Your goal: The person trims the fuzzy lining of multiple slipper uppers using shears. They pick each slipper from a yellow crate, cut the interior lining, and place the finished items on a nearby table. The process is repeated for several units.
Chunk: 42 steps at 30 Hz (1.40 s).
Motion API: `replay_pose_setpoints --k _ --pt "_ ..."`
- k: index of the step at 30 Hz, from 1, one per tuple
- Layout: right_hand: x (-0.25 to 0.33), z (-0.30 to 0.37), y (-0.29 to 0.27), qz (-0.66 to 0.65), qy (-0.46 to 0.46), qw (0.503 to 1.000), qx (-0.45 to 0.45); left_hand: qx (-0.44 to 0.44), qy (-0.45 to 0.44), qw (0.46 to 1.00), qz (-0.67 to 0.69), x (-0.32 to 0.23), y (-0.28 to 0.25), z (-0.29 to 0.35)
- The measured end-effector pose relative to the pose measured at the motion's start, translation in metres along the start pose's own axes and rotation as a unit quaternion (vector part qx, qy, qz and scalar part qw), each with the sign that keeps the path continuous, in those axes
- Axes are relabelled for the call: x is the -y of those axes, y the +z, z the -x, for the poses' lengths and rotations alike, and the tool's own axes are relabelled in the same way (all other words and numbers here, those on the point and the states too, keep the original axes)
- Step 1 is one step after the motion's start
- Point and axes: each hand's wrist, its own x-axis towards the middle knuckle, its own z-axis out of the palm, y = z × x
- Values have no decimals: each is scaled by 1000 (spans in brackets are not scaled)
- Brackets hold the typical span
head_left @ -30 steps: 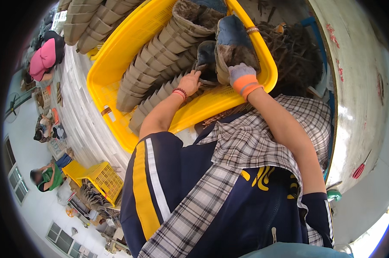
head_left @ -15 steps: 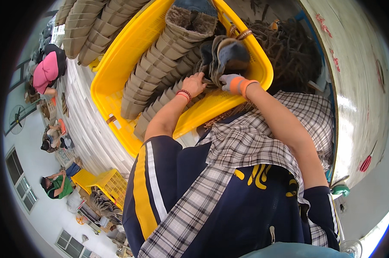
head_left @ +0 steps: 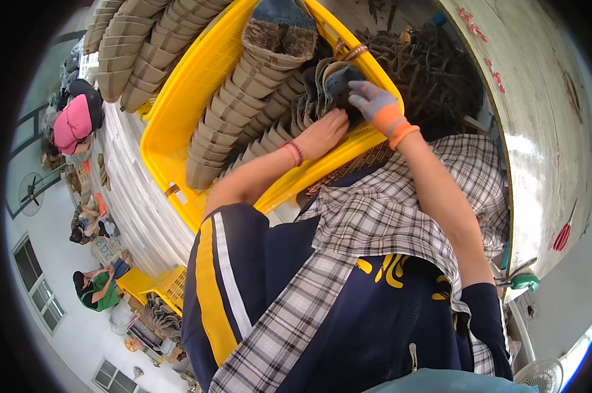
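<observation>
A yellow plastic basket (head_left: 153, 141) holds rows of nested grey-brown fabric caps (head_left: 227, 114). At its right end, the nearer row finishes in several blue denim caps (head_left: 338, 80) with dark insides. My bare left hand (head_left: 325, 134), a red bead bracelet at its wrist, is closed against the lower edge of these denim caps; its fingertips are partly hidden. My right hand (head_left: 378, 110), in a grey and orange glove, lies over the right side of the end cap with its fingers stretched out and slightly apart. The farther row ends in a denim cap with fluffy lining (head_left: 277, 38).
More nested stacks (head_left: 122, 49) stand beyond the basket at upper left. A heap of dark strips (head_left: 427, 65) lies right of the basket, beside a pale worn tabletop (head_left: 538, 131). Co-workers, one in a pink cap (head_left: 72, 124), are at the far left, near another yellow basket (head_left: 168, 285).
My left hand has moved right along the row to the end caps. My right hand has risen from their lower edge and opened out over the end cap's side.
</observation>
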Motion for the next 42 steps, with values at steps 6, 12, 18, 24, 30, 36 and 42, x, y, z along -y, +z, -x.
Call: replay_pose_setpoints --k 6,12,18,24,30,36,42 --pt "36 75 -54 19 -22 996 -80 450 -59 878 -154 3 51 -60" --pt "6 130 -69 -89 34 985 -141 477 -286 825 101 33 90 -82" --pt "1 121 -74 -82 85 984 -133 199 -430 851 227 54 76 -103" --pt "-3 121 -77 -62 97 987 -115 136 -473 816 302 52 89 -107" --pt "-13 124 -76 -30 77 986 -146 224 -414 816 335 52 132 -99" --pt "2 129 -77 -17 84 989 -124 452 -182 859 157 31 154 -72" --pt "-13 132 -68 -35 18 987 -157 175 -160 924 299 23 44 -71"
